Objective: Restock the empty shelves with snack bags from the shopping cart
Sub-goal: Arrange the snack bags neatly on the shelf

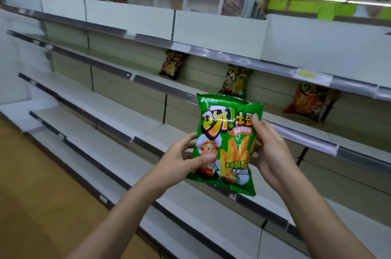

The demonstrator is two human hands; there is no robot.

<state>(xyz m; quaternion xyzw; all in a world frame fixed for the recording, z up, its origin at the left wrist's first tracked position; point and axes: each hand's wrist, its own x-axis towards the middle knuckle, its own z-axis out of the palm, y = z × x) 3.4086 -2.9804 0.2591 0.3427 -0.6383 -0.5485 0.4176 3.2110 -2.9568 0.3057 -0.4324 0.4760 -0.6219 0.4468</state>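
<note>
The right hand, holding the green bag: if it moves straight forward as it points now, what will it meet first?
Probably the front edge of the shelf just beyond the right hand and its green snack bag, below the orange bag; depth is unclear.

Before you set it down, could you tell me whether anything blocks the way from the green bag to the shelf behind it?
Nothing visible does. Both hands hold the green bag in front of the shelf, whose surface beside the green bag standing there is open.

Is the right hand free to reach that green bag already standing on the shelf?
Probably not yet. The right hand and the left hand both hold the green snack bag. The path to the shelved green bag looks open, but the hand is occupied.
</note>
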